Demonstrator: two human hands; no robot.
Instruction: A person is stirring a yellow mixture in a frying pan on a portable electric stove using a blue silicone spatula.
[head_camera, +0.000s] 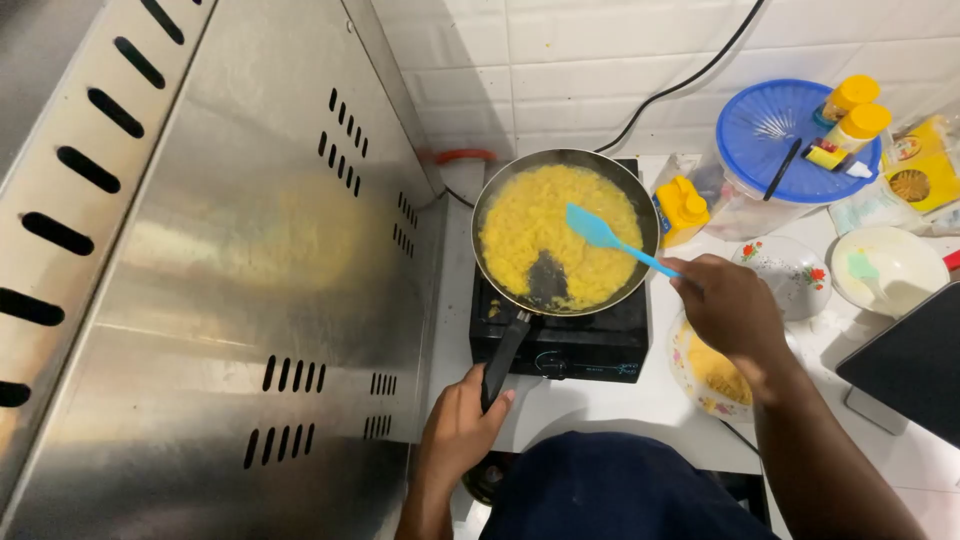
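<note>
A big steel panel (220, 270) with rows of slots fills the whole side left of the stove (560, 340). The white tabletop (620, 400) carries the stove, and white tiles (600, 60) rise behind it, with a black cable (690, 80) running down them toward the stove.

The stove is black and small. On top of it sits the pan (565, 230), round and dark, nearly full of yellow scrambled egg (530, 230). One dark patch of bare pan bottom shows at the near edge of the egg.

To the right of the stove, further back, stands a clear tub with a blue lid (770, 150), and two yellow-capped bottles (855, 110) lie on that lid. A yellow box (682, 208) stands just beside the stove on the right. Right of the stove there are also a flowered saucer (785, 275), a white bowl (890, 268), and nearer to the person a flowered plate (700, 385) with some egg on it, partly hidden by the right arm.

The right hand (730, 310), right of the stove, is closed around the handle of a blue spatula (600, 232); its blade is over the egg. The left hand (462, 425), in front of the stove, grips the black pan handle (505, 355).
</note>
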